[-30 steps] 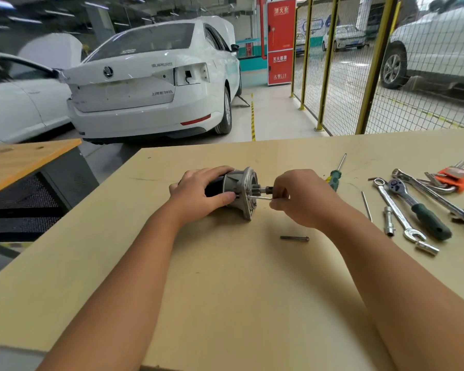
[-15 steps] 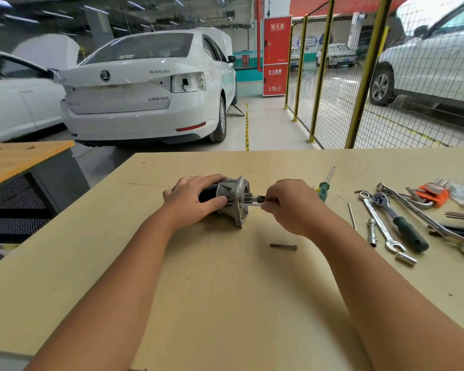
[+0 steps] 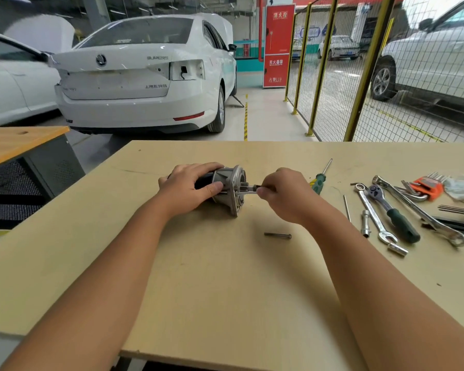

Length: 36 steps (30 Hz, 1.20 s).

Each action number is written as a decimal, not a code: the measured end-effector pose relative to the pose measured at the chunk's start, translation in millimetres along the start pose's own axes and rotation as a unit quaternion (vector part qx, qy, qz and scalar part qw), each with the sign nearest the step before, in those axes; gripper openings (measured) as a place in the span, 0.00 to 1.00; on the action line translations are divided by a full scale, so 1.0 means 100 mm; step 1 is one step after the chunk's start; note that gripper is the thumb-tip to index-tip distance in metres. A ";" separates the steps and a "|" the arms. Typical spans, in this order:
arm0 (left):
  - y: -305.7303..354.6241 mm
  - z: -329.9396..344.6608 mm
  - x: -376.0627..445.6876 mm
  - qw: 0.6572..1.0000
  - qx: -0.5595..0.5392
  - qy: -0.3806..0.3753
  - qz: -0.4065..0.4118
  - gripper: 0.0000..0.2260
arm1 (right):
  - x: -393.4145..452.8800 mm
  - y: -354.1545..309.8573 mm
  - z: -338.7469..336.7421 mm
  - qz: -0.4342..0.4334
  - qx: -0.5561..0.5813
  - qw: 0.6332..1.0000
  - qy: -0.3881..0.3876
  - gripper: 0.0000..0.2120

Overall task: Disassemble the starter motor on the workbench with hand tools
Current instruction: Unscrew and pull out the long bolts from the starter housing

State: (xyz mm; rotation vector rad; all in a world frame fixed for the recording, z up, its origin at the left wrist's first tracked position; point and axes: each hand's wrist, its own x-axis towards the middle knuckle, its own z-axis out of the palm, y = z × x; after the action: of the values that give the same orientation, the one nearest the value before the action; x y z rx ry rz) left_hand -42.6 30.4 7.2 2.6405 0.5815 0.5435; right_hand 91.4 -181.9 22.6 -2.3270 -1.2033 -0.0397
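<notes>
Our left hand (image 3: 190, 190) gripped the motor (image 3: 229, 190) on the desk (image 3: 225, 277) while our right hand's (image 3: 284, 195) fingers (image 3: 263, 192) pinched its shaft (image 3: 251, 188); a bolt (image 3: 277, 235) lay at five o'clock.

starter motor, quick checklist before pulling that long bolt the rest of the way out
1. Motor steadied: ok, left hand grips its body, and it lies on its side on the bench.
2. Grip on bolt: ok, right hand pinches its outer end at the flange.
3. Bolt free of its thread: cannot tell, the inner end is hidden.
4. Pull path to the right: ok, the screwdriver lies beyond the hand.
5. First bolt out: ok, a loose bolt lies on the bench nearer the person.
6. Tools within reach: ok, ratchet and wrench lie to the right.
</notes>
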 end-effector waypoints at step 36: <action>0.00 -0.03 -0.02 1.000 -0.010 -0.015 -0.001 0.26 | 0.00 0.01 -0.03 -0.020 0.016 1.000 -0.001 0.10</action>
State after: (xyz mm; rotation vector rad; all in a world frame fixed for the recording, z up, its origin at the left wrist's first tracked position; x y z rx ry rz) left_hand -45.2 30.6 9.2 2.6233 0.5666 0.5067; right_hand 92.8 -184.3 24.6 -2.2761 -1.2424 -0.0330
